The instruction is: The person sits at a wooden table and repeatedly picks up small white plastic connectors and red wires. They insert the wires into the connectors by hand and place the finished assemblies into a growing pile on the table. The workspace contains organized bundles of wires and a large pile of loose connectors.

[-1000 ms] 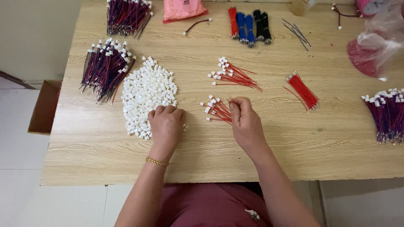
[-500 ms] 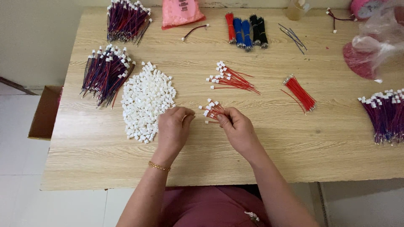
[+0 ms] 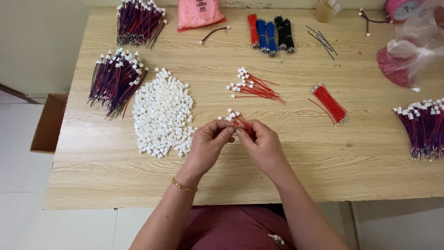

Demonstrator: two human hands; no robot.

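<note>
**Currently: red wire pinched between both hands**

A red wire (image 3: pixel 244 124) is pinched between the fingertips of the left hand (image 3: pixel 208 146) and the right hand (image 3: pixel 263 146), above the wooden table (image 3: pixel 323 162). A pile of white connectors (image 3: pixel 163 113) lies just beside the left hand.

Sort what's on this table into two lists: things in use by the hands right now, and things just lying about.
In use:
left hand
right hand
red wires at the fingertips
white connector pile beside the left hand

Lying about:
pink bag
purple bundles
red, blue and black bundles
bare red wires
clear bag
cardboard box
</note>
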